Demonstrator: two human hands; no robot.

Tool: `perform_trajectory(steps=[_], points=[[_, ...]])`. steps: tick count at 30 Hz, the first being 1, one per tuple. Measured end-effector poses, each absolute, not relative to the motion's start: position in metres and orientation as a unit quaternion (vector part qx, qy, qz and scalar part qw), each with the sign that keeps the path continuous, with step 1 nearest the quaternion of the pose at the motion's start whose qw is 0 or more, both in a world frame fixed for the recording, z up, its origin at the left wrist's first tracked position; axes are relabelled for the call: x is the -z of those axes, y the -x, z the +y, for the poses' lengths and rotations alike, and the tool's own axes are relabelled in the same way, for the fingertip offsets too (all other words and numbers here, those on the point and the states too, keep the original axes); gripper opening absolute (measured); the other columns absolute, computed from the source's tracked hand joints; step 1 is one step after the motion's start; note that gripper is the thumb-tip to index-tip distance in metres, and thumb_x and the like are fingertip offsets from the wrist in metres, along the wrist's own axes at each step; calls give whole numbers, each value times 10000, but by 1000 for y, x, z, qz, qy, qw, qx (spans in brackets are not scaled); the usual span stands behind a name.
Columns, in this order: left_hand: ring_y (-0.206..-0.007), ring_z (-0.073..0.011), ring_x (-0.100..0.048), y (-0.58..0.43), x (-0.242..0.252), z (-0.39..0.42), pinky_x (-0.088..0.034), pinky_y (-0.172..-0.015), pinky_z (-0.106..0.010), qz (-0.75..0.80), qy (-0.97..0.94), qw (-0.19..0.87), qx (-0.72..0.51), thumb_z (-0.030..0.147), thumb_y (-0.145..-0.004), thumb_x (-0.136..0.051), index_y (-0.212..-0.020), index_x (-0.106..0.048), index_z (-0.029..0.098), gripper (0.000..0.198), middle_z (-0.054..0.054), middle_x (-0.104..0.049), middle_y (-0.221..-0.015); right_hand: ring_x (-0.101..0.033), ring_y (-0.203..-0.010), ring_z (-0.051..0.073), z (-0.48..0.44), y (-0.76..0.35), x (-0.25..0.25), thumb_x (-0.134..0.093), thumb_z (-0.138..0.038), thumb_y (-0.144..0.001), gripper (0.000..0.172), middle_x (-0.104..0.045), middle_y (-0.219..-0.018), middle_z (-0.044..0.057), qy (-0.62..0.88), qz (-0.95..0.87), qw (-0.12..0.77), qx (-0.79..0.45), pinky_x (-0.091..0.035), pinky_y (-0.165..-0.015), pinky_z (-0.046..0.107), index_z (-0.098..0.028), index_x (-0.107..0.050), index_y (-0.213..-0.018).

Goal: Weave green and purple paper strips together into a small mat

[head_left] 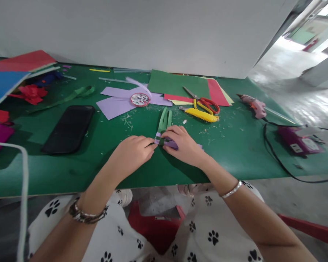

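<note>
Green and purple paper strips [164, 122] are interlaced into a small checked weave just above the table, between my two hands. My left hand [132, 153] is closed, its fingertips pinching the left edge of the weave. From the other side my right hand [184, 145] grips the weave, fingers bent over the purple strips. The green strips' long ends stick up away from me in loops. Purple strip ends come out under my right palm, which hides part of them.
Scissors [207, 103] and a yellow-handled cutter [200, 114] lie beyond my right hand, near coloured paper sheets [177, 83]. Purple paper pieces [116, 103] lie behind. A black phone [69, 129] is at left. A pink glue gun [253, 103] and corded purple box [299, 140] are at right.
</note>
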State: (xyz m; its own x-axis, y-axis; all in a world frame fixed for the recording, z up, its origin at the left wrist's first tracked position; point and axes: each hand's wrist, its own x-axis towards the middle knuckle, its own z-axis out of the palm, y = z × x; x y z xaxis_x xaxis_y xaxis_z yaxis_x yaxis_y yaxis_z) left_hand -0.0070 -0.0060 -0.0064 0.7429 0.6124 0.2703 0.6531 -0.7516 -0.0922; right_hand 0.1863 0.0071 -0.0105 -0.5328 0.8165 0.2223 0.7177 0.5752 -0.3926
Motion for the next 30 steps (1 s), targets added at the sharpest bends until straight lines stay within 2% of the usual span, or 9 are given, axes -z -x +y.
perform_trajectory(steps=[10,22,27,30], points=[[-806,-182,-636,7,9,-3,-494,-672,-305,-353,924,84,123,146,-876,-358,-849,-665,169,310,-49,-705,-907,-465,-939,223,7,-186,11,-546,-176,-763,192,-536,-1016,77,444,-865,193,-131,-394,-871,396,-192,-562,-954],[-753,-188,-631,6,10,-4,-482,-613,-295,-355,920,99,135,145,-864,-381,-877,-645,147,264,-59,-698,-859,-461,-940,220,7,-186,10,-563,-177,-766,197,-538,-1021,81,446,-865,190,-129,-399,-881,393,-176,-569,-963],[-783,-201,-627,7,11,-4,-490,-628,-301,-362,920,85,122,171,-864,-400,-936,-643,150,254,-75,-681,-921,-473,-973,226,6,-187,8,-560,-203,-776,222,-540,-1041,96,445,-866,187,-132,-404,-896,397,-157,-585,-991],[-880,-230,-618,7,11,-4,-506,-679,-331,-378,916,63,120,190,-862,-414,-1015,-625,143,264,-110,-630,-1085,-488,-1007,235,6,-189,7,-547,-225,-786,223,-537,-1066,97,439,-867,190,-137,-401,-913,431,-172,-589,-999]])
